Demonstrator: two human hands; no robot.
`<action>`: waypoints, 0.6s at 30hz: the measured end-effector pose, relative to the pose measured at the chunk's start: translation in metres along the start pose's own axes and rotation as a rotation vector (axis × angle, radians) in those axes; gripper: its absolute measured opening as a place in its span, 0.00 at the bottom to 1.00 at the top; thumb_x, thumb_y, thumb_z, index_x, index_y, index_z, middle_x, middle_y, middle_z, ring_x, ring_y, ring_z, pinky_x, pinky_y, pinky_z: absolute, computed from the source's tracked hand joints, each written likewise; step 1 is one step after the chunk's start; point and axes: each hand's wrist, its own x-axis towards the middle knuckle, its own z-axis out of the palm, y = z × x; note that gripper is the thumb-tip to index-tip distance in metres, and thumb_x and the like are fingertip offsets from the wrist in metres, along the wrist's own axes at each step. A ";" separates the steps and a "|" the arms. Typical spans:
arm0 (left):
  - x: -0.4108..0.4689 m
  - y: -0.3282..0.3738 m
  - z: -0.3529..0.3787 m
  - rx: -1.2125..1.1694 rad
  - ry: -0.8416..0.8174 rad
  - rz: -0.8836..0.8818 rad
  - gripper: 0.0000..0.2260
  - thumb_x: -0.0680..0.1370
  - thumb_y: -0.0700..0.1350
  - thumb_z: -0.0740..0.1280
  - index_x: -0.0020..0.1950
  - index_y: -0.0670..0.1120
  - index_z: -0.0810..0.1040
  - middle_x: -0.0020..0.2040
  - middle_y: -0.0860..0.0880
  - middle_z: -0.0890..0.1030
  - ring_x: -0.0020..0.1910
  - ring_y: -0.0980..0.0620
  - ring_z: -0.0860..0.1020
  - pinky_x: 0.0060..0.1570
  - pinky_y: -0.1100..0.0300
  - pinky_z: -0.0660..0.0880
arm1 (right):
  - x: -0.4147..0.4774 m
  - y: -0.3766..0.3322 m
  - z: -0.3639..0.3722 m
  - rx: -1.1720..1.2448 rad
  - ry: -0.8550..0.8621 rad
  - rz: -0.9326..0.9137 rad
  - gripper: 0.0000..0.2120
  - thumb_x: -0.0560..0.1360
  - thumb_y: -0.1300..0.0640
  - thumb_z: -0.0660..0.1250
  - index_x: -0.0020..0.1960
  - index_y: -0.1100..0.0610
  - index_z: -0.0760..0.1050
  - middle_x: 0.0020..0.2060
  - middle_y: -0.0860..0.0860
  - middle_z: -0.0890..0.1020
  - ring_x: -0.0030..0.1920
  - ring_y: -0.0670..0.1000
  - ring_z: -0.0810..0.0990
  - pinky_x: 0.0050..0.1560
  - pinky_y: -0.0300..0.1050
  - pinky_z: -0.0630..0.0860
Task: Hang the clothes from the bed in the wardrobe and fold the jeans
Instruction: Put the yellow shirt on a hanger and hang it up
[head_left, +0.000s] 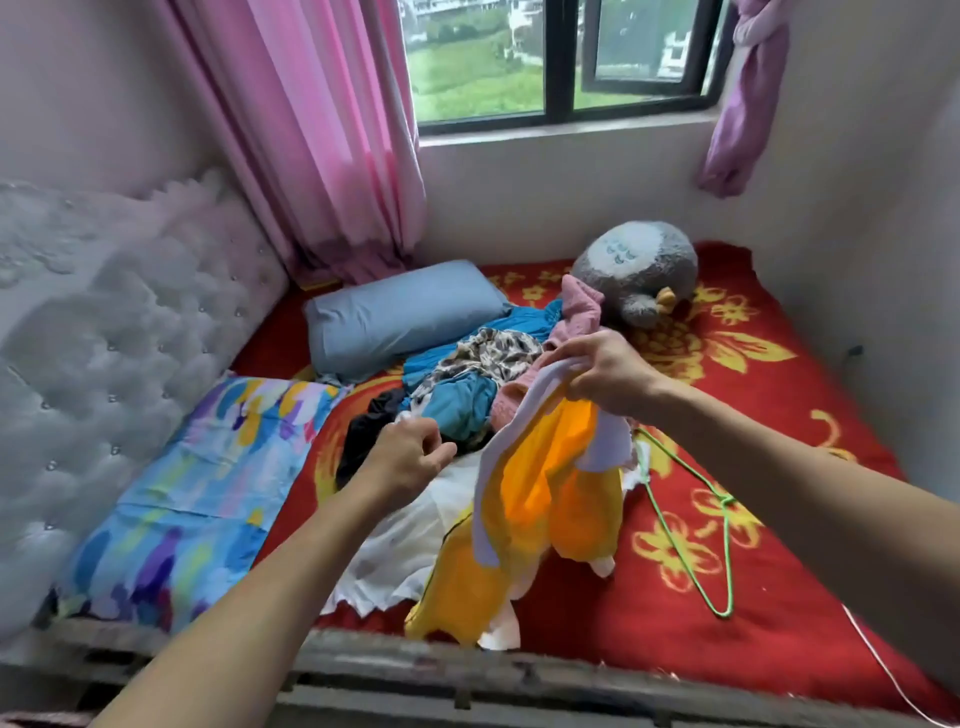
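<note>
By the left edge of the bed (779, 597), a many-coloured pillow (171, 499), and a blue pillow (395, 317) further back. Near the middle, a heap of clothes (467, 374): blue, spotty, pink and black, with a white cloth (415, 530) closer to the front edge. Over that cloth, the left hand (410, 460), fingers curled in close; can't tell if pinching anything. Just to the right, a yellow and white piece of clothing (540, 499), lifted up, with its bottom end reaching the front edge. At its top, the right hand (608, 374), fingers clamped tight on the cloth. Further right, a green hanger (683, 548) lying flat on the red cover, one end hidden behind the lifted piece. By the far edge, a grey soft toy (639, 270).

Looks like the hanging step, with this piece picked up first. Next: pick up the hanger, find the neck hole, slip the hanger in. No wardrobe in sight, and no jeans to tell for sure in the heap.
</note>
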 end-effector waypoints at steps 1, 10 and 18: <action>-0.005 0.002 -0.013 0.020 0.010 0.014 0.17 0.74 0.43 0.70 0.29 0.47 0.67 0.28 0.51 0.70 0.31 0.52 0.68 0.30 0.61 0.62 | -0.009 -0.008 -0.001 -0.004 0.026 -0.017 0.21 0.64 0.77 0.63 0.50 0.60 0.83 0.29 0.49 0.78 0.26 0.42 0.72 0.31 0.38 0.69; -0.045 0.034 -0.016 -0.248 -0.227 0.010 0.10 0.74 0.49 0.72 0.41 0.42 0.81 0.36 0.47 0.81 0.35 0.55 0.75 0.37 0.60 0.72 | -0.065 -0.093 -0.020 0.091 0.133 -0.117 0.08 0.69 0.69 0.69 0.41 0.58 0.83 0.45 0.61 0.84 0.43 0.52 0.80 0.48 0.49 0.79; -0.061 0.081 -0.023 -0.622 -0.393 0.002 0.19 0.78 0.59 0.60 0.49 0.44 0.79 0.48 0.45 0.81 0.40 0.53 0.79 0.37 0.66 0.75 | -0.081 -0.137 -0.044 0.446 0.231 0.034 0.08 0.75 0.60 0.70 0.50 0.63 0.82 0.36 0.58 0.81 0.31 0.51 0.79 0.35 0.42 0.79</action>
